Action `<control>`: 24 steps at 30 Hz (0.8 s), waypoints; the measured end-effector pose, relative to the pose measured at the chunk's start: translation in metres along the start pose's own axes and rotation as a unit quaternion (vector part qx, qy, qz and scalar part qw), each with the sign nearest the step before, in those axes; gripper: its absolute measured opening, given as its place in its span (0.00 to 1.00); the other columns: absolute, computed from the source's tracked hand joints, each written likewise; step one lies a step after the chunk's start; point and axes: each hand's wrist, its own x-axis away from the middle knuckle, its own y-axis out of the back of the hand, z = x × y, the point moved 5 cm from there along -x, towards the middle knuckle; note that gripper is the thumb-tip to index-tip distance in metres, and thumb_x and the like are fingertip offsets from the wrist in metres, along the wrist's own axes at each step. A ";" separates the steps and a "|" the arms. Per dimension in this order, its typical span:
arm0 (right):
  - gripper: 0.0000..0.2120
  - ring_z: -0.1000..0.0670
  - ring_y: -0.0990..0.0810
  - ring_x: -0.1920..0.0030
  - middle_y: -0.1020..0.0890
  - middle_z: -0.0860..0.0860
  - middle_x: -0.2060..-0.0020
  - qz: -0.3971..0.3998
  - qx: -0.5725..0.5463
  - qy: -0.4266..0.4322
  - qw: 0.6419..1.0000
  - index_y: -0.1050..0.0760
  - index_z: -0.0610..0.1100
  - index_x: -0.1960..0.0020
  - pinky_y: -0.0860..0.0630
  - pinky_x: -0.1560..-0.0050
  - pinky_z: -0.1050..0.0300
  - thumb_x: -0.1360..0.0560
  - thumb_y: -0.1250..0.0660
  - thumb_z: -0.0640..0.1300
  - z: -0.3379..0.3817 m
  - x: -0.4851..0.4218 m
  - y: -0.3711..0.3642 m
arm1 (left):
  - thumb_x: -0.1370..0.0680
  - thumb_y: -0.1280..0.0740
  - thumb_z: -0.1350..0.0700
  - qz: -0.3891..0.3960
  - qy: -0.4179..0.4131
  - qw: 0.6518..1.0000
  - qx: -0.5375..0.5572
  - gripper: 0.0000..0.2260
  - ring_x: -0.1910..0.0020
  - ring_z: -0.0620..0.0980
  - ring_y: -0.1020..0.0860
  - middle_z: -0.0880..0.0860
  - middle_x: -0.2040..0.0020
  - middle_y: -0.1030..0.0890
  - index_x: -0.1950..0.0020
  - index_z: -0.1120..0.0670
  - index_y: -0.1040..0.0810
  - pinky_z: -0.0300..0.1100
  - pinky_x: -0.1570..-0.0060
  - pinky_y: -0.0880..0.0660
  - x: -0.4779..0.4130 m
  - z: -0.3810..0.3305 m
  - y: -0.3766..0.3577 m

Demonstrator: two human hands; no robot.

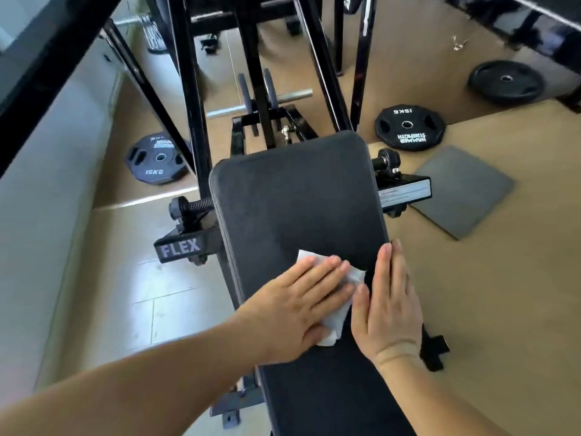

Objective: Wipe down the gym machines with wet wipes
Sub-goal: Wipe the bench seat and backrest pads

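Low in the frame, a flat, open left hand (298,302) presses a white wet wipe (354,276) onto the black bench pad (298,190). The right hand (389,305) lies flat and open beside it. Wiping looks midway, with the pad's upper part probably still to do.

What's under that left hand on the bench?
A white wet wipe, pressed flat by the left hand against the black bench pad. Its edges stick out past the fingers; its middle is covered by the hand.

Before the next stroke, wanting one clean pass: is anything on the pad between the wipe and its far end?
Nothing visible. The pad is bare ahead of the wipe under the left hand; the right hand lies flat to its right.
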 end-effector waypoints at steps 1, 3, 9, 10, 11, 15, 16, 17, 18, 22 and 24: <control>0.32 0.37 0.36 0.22 0.46 0.38 0.18 -0.001 0.002 -0.001 1.000 0.54 0.38 0.16 0.34 0.25 0.44 0.15 0.55 0.54 0.000 -0.001 0.001 | 0.15 0.48 0.41 -0.009 -0.013 1.000 -0.011 0.31 0.17 0.57 0.58 0.58 0.16 0.55 0.15 0.53 0.52 0.58 0.20 0.54 -0.002 0.018 0.006; 0.32 0.36 0.35 0.23 0.45 0.38 0.18 0.000 0.004 -0.009 1.000 0.54 0.38 0.17 0.34 0.26 0.44 0.15 0.54 0.54 0.002 -0.002 0.002 | 0.15 0.47 0.40 -0.038 0.075 0.996 -0.010 0.31 0.17 0.59 0.53 0.59 0.16 0.52 0.15 0.53 0.50 0.58 0.20 0.50 -0.004 0.074 0.027; 0.33 0.35 0.34 0.24 0.44 0.37 0.19 -0.005 0.003 -0.007 1.000 0.51 0.36 0.17 0.32 0.27 0.42 0.15 0.53 0.54 0.001 -0.002 0.001 | 0.15 0.54 0.40 -0.081 0.337 0.936 0.056 0.32 0.18 0.60 0.63 0.62 0.17 0.60 0.16 0.57 0.57 0.60 0.20 0.57 0.000 0.082 0.029; 0.33 0.35 0.34 0.24 0.43 0.36 0.19 -0.007 0.006 -0.007 1.000 0.51 0.35 0.17 0.32 0.27 0.41 0.15 0.52 0.53 0.001 -0.002 0.001 | 0.15 0.53 0.41 -0.082 0.355 0.928 0.079 0.32 0.18 0.62 0.64 0.63 0.17 0.61 0.16 0.58 0.58 0.60 0.20 0.58 0.000 0.059 0.023; 0.33 0.35 0.34 0.25 0.43 0.36 0.19 -0.008 0.007 -0.008 1.000 0.50 0.35 0.17 0.32 0.27 0.41 0.15 0.52 0.53 0.001 -0.001 0.002 | 0.15 0.52 0.42 -0.070 0.355 0.927 0.096 0.33 0.18 0.62 0.64 0.63 0.17 0.61 0.16 0.58 0.58 0.61 0.20 0.58 0.003 0.035 0.015; 0.33 0.35 0.32 0.26 0.42 0.36 0.19 -0.011 0.003 -0.011 1.000 0.49 0.35 0.17 0.31 0.28 0.40 0.15 0.52 0.54 0.005 -0.002 0.005 | 0.16 0.45 0.40 -0.024 0.193 0.978 0.076 0.35 0.17 0.60 0.59 0.61 0.16 0.55 0.16 0.57 0.53 0.61 0.21 0.52 0.024 -0.020 -0.007; 0.33 0.35 0.32 0.26 0.42 0.36 0.20 -0.014 0.001 -0.015 1.000 0.49 0.35 0.17 0.30 0.28 0.40 0.15 0.52 0.54 0.004 -0.002 0.006 | 0.16 0.44 0.39 -0.034 0.155 0.986 0.058 0.35 0.17 0.60 0.56 0.60 0.16 0.54 0.16 0.56 0.51 0.59 0.21 0.49 0.025 -0.006 -0.006; 0.33 0.34 0.32 0.26 0.42 0.36 0.20 -0.014 -0.002 -0.017 1.000 0.49 0.35 0.17 0.30 0.28 0.40 0.15 0.53 0.54 0.005 -0.002 0.006 | 0.17 0.43 0.39 -0.052 0.146 0.987 0.037 0.35 0.17 0.60 0.53 0.61 0.16 0.51 0.16 0.55 0.48 0.59 0.21 0.46 0.026 0.019 -0.002; 0.33 0.34 0.32 0.27 0.42 0.36 0.19 -0.014 -0.003 -0.015 1.000 0.49 0.35 0.17 0.30 0.29 0.40 0.15 0.54 0.55 0.005 -0.002 0.005 | 0.16 0.45 0.39 -0.067 0.175 0.982 0.015 0.34 0.17 0.61 0.51 0.62 0.16 0.50 0.16 0.56 0.48 0.60 0.22 0.45 0.025 0.054 0.008; 0.33 0.32 0.31 0.29 0.42 0.36 0.19 -0.019 0.000 -0.016 1.000 0.48 0.35 0.17 0.29 0.31 0.38 0.16 0.51 0.54 0.003 -0.002 0.004 | 0.15 0.57 0.37 -0.050 0.361 0.931 0.016 0.34 0.18 0.61 0.63 0.64 0.17 0.61 0.16 0.57 0.60 0.58 0.19 0.56 0.023 0.143 0.036; 0.33 0.32 0.31 0.29 0.42 0.36 0.20 -0.019 0.002 -0.012 1.000 0.48 0.35 0.17 0.29 0.31 0.38 0.16 0.51 0.54 0.004 -0.001 0.004 | 0.14 0.55 0.40 -0.083 0.423 0.898 0.082 0.34 0.18 0.63 0.64 0.65 0.18 0.61 0.16 0.60 0.58 0.60 0.19 0.56 0.023 0.111 0.028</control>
